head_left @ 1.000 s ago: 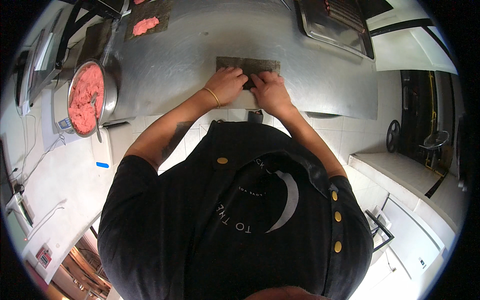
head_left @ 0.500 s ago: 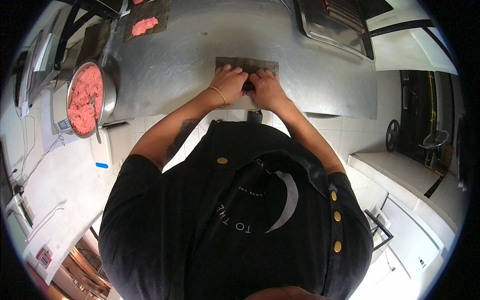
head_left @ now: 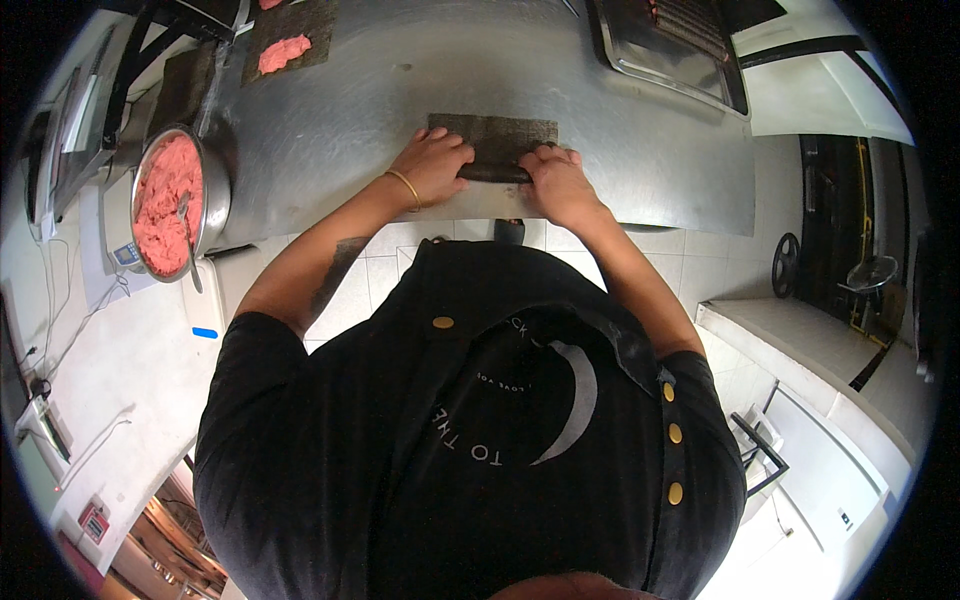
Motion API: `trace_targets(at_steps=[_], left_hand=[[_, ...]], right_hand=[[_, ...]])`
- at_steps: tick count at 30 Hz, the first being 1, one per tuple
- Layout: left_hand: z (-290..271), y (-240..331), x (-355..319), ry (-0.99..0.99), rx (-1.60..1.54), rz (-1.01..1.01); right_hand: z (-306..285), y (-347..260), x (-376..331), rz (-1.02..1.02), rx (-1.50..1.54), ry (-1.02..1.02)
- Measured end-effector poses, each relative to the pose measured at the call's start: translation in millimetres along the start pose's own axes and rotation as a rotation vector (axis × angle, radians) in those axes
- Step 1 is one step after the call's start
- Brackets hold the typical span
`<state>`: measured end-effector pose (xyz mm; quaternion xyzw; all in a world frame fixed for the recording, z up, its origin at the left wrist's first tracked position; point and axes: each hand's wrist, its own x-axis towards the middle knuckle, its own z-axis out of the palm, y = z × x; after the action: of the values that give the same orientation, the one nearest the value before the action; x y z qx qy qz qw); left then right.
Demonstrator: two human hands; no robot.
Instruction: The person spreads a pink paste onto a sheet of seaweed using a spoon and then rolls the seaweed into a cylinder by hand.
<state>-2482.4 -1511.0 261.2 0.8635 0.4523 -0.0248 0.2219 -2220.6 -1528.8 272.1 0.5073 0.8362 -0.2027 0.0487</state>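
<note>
A dark seaweed sheet (head_left: 498, 138) lies on the steel table in front of me, its near edge turned up into a thin roll (head_left: 495, 172). At the roll's left end is my left hand (head_left: 432, 165), fingers curled over the seaweed and thumb at the near side. My right hand (head_left: 560, 182) grips the right end in the same way, its fingertips bent over the roll. Between the hands the middle of the roll shows uncovered. Whatever is inside the roll is hidden.
Left of the table edge, a steel bowl (head_left: 215, 190) holds pink paste (head_left: 165, 205) and a spoon (head_left: 186, 225). Another seaweed sheet (head_left: 316, 62) with a pink lump (head_left: 285, 54) lies far left. At the far right a metal tray (head_left: 665, 85) carries several dark rolls (head_left: 690, 30).
My hands have moved apart, from the middle of the roll out to its two ends. More of the sheet and the roll now shows between them.
</note>
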Motion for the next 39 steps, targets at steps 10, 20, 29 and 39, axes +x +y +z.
trace_targets(at_steps=[10,20,29,39], left_hand=[[6.8,-28.6,-19.8,0.051,0.028,0.057],[7.6,-6.0,-40.8,0.343,0.020,0.086],[29.1,23.4,-11.4,0.336,-0.008,0.090],[22.8,14.9,4.2,0.265,0.046,0.073]], right_hand=[[0.1,26.9,-17.7,0.042,-0.026,-0.011],[6.7,1.7,-22.4,-0.141,0.084,0.268],[27.2,-7.3,4.5,-0.208,0.107,0.210],[33.8,-13.8,9.7,-0.175,0.014,0.387]])
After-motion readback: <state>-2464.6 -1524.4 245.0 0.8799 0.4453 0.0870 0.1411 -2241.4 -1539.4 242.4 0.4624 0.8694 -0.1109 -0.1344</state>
